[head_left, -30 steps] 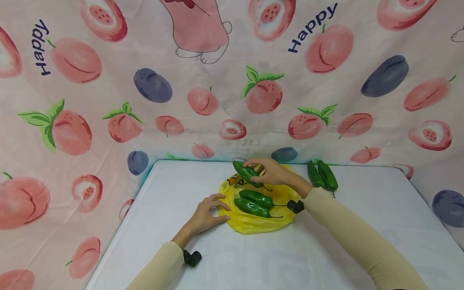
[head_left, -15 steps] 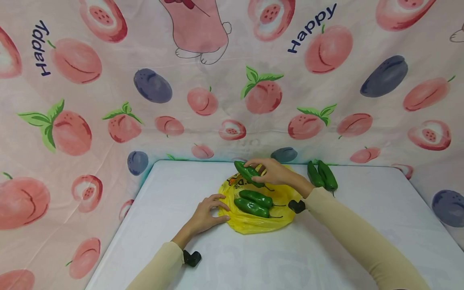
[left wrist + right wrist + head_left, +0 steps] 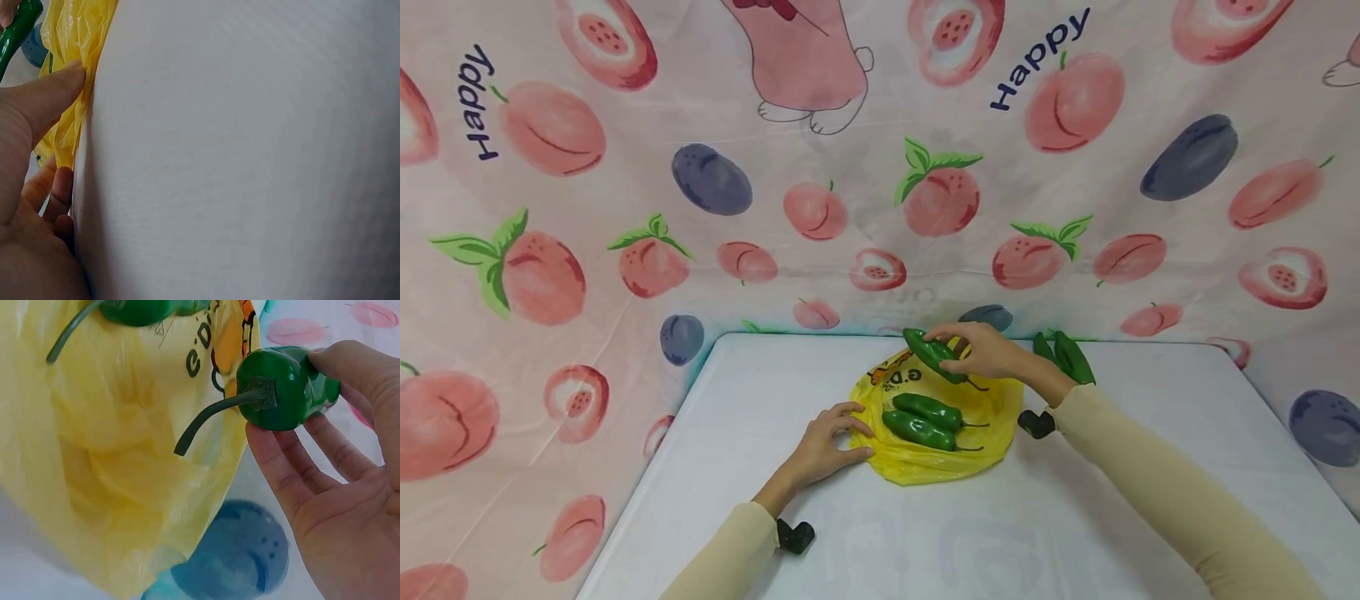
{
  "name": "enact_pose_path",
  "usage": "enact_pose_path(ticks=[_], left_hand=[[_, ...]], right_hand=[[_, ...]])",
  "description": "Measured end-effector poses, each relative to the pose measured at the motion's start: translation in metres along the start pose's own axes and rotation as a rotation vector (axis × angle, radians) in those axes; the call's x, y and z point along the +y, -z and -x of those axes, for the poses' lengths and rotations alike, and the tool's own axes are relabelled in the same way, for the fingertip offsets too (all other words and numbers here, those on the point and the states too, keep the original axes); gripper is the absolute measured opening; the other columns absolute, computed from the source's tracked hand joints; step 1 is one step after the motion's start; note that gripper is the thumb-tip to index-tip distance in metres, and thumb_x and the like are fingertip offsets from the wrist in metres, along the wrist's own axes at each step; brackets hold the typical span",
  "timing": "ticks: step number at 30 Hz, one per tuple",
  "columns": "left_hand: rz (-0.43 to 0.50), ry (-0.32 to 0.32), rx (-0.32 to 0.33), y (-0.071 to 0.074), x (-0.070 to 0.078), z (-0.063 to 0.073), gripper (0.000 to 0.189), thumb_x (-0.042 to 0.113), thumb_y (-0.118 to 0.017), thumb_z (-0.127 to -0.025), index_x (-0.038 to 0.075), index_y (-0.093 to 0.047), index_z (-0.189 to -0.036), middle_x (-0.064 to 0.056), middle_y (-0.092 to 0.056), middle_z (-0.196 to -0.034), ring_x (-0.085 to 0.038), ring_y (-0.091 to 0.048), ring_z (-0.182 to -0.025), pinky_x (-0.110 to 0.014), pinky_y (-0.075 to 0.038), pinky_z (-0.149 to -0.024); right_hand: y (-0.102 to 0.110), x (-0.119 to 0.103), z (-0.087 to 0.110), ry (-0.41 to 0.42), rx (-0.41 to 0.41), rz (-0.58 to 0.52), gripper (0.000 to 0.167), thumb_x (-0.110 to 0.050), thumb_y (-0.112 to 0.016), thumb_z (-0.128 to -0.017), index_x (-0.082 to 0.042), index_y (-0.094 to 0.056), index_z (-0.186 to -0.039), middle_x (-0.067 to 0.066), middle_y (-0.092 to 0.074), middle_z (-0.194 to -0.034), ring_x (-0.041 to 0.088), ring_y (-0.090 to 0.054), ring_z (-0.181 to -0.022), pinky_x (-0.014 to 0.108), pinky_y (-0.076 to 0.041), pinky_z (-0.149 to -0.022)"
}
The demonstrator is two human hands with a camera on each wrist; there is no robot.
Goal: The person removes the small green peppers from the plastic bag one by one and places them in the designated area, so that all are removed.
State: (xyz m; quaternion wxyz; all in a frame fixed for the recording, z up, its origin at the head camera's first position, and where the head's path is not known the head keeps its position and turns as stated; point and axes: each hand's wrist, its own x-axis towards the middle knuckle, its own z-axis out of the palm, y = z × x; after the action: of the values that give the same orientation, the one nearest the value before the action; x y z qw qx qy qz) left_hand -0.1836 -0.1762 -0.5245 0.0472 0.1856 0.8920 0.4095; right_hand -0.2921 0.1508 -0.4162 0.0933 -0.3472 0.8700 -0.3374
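Note:
My right hand (image 3: 988,350) holds a glossy green pepper (image 3: 928,350) between thumb and fingers, above the far part of a yellow plastic bag (image 3: 895,468). In the right wrist view, the held pepper's (image 3: 284,387) dark curved stem points away from the palm. Two more green peppers (image 3: 917,429) lie side by side on the bag, stems to the right. At the bag's left edge, my left hand (image 3: 823,446) grips the crumpled plastic with thumb and curled fingers, as the left wrist view shows with the bag (image 3: 78,31).
Two other green peppers (image 3: 1073,358) lie at the back right of the white table (image 3: 760,375), partly behind my right forearm. A fruit-printed pink cloth (image 3: 842,150) hangs along the table's back edge.
My right hand has moved a little to the right and back with the held pepper, and its forearm now covers part of the far peppers. The left hand stays at the bag.

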Motion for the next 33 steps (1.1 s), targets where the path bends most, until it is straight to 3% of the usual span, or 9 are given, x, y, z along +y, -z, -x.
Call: enact_pose_path(ticks=[5,16,33], left_hand=[[0.006,0.004,0.002,0.0,0.001,0.0,0.017,0.03,-0.083,-0.088,0.03,-0.076,-0.104,-0.002,-0.055,-0.146,-0.035,-0.043,-0.139,-0.068,-0.021,-0.114],[0.0,-0.002,0.004,0.0,0.0,0.0,0.017,0.031,-0.083,-0.088,0.031,-0.076,-0.103,-0.003,-0.055,-0.146,-0.035,-0.044,-0.139,-0.068,-0.022,-0.113],[-0.002,-0.006,0.002,0.0,0.002,0.001,0.017,0.031,-0.083,-0.088,0.029,-0.076,-0.103,-0.004,-0.055,-0.145,-0.036,-0.044,-0.137,-0.068,-0.023,-0.113]], right_hand=[[0.008,0.006,0.007,0.019,0.007,-0.003,0.048,-0.007,-0.073,-0.093,-0.009,-0.061,-0.14,0.018,-0.063,-0.133,0.037,-0.064,-0.114,0.049,-0.057,-0.09],[0.026,0.025,0.029,-0.082,0.038,0.029,0.048,-0.014,-0.076,-0.094,-0.016,-0.061,-0.14,0.015,-0.063,-0.131,0.031,-0.068,-0.103,0.045,-0.058,-0.086],[0.053,0.056,0.084,-0.127,0.152,0.075,0.049,-0.016,-0.077,-0.093,-0.01,-0.062,-0.138,0.018,-0.066,-0.124,0.03,-0.067,-0.096,0.049,-0.057,-0.085]])
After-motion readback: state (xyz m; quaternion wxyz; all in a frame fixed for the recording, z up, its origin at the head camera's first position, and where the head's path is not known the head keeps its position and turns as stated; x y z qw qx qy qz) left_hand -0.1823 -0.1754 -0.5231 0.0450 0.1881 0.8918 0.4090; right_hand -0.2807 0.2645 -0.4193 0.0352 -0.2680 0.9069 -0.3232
